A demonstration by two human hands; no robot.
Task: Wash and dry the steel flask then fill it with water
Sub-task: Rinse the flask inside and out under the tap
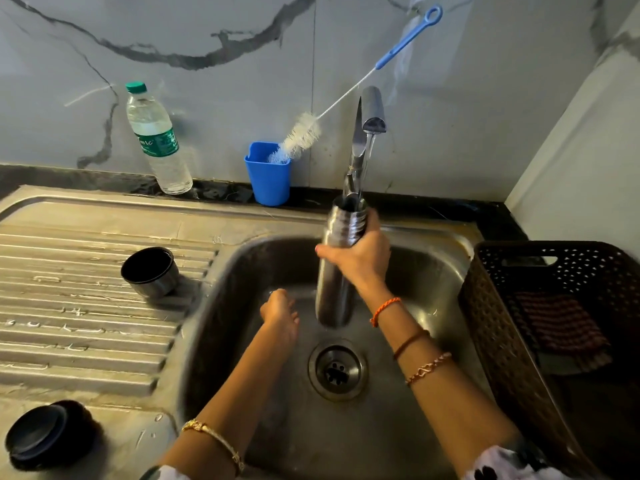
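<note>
The steel flask (pixel 337 271) is upright over the sink (pixel 433 271), its open threaded mouth under the tap (pixel 372 112) — the right hand (pixel 360 261) is wrapped around its neck. The left hand (pixel 280 311) hangs beside it, loosely curled, holding nothing.

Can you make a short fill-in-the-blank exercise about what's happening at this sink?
1. The right hand holds the steel flask under the ____.
2. The bottle brush stands in a ____ cup.
3. The left hand holds ____.
4. The plastic bottle has a ____ cap.

Missing words: tap; blue; nothing; green
</note>
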